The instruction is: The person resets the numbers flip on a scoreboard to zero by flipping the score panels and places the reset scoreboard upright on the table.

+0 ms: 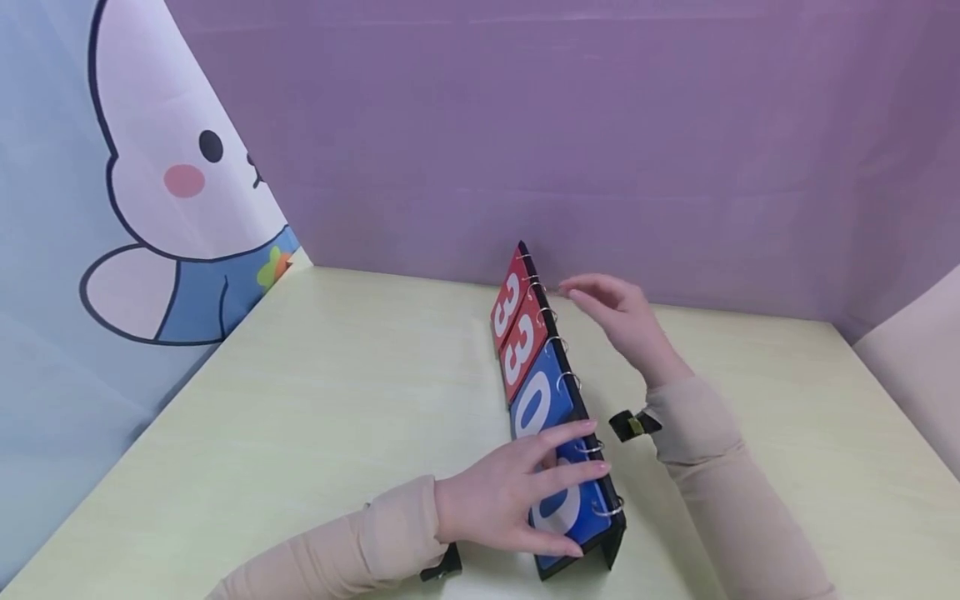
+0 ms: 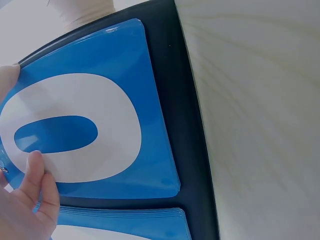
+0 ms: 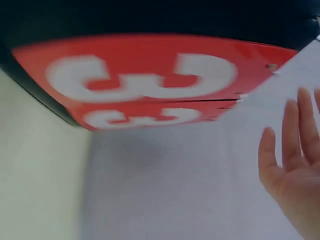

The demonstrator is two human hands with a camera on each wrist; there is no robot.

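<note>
A tabletop flip scoreboard (image 1: 588, 392) with a black tent-shaped stand and metal rings stands on the table, running away from me. Two red cards (image 1: 521, 354) reading 3 are at its far end. The blue cards (image 1: 534, 403) reading 0 are at the near end. My left hand (image 1: 501, 492) lies across the nearest blue card, two fingers reaching to the ringed top edge and the thumb by the near end. In the left wrist view its fingertips touch the white zero (image 2: 120, 125). Beyond the rings on the right, my right hand (image 1: 618, 321) hovers apart from the scoreboard, fingers loosely extended.
The pale yellow-green table (image 1: 360, 400) extends on both sides of the scoreboard. A purple cloth backdrop (image 1: 570, 125) rises behind it, and a blue cloth with a cartoon rabbit (image 1: 172, 208) hangs at the left. Black straps (image 1: 636, 425) are on the wrists.
</note>
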